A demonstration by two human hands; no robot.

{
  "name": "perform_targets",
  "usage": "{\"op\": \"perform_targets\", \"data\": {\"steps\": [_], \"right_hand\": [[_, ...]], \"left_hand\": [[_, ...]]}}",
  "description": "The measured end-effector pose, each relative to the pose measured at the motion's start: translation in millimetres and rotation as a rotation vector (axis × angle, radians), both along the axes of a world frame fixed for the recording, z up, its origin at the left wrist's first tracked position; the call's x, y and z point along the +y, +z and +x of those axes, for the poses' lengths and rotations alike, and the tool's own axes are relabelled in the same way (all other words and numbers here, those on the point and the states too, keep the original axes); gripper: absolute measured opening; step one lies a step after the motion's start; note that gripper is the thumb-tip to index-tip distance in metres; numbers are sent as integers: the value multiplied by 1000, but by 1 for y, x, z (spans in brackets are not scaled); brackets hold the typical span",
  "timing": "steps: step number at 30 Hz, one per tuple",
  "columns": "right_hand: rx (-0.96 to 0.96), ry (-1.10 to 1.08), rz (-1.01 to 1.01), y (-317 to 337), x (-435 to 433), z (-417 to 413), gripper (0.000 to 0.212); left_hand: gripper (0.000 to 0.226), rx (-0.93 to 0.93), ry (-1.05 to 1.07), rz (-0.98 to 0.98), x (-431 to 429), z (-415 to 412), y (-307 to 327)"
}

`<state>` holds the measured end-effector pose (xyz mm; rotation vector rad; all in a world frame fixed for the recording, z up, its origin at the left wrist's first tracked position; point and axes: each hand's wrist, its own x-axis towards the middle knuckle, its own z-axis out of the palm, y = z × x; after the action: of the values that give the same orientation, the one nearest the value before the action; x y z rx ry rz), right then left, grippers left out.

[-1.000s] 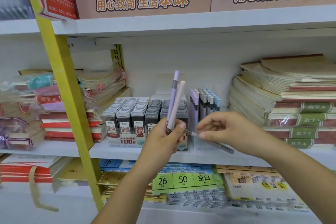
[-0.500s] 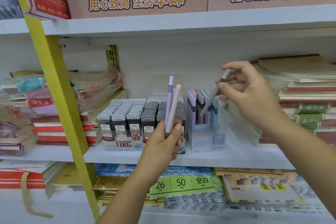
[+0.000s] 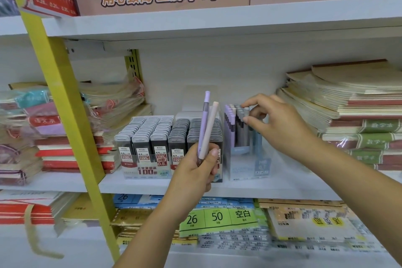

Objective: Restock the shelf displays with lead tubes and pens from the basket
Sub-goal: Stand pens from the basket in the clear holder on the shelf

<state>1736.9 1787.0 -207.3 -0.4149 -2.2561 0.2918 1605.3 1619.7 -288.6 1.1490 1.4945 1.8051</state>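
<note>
The left hand (image 3: 195,172) grips two slim plastic pens upright, a lilac pen (image 3: 205,119) and a pale beige pen (image 3: 210,126), their tops fanning slightly apart. The right hand (image 3: 280,126) pinches the top of a grey pen (image 3: 247,112) standing among others in the clear plastic pen display box (image 3: 248,168). Just to the left of that box sits the tray of dark grey lead tubes (image 3: 152,137), both on the white shelf (image 3: 282,186). Stacked brown-covered notebooks (image 3: 359,102) lie to the right.

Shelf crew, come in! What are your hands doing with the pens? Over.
Left hand grips purple pen and beige pen. Right hand pinches grey pen in pen display box. Nothing blocking.
</note>
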Motion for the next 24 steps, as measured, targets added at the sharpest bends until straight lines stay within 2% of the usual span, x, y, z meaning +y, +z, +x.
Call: {"op": "perform_targets", "data": {"steps": [3, 6, 9, 12, 14, 17, 20, 24], "right_hand": [[-8, -35, 30, -3, 1, -4, 28], [-12, -159, 216, -12, 0, -8, 23], [-39, -230, 180, -13, -5, -8, 20], [65, -198, 176, -9, -16, -1, 20], [152, -41, -16, -6, -32, 1, 22], [108, 270, -526, -4, -55, 1, 25], [131, 348, -674, -5, -61, 3, 19], [367, 361, -730, -2, -53, 15, 15]], "left_hand": [[14, -12, 1, 2, 1, 2, 0], [15, -47, -23, 10, 0, 4, 1], [18, -80, -64, 8, -4, 5, 3], [21, -118, -121, 3, -6, 6, 4], [22, -139, -171, 7, -7, 8, 5], [25, -133, -235, 4, -6, 13, 5], [35, -140, -257, 3, -8, 18, 5], [41, -157, -239, -40, -13, 18, 4]]}}
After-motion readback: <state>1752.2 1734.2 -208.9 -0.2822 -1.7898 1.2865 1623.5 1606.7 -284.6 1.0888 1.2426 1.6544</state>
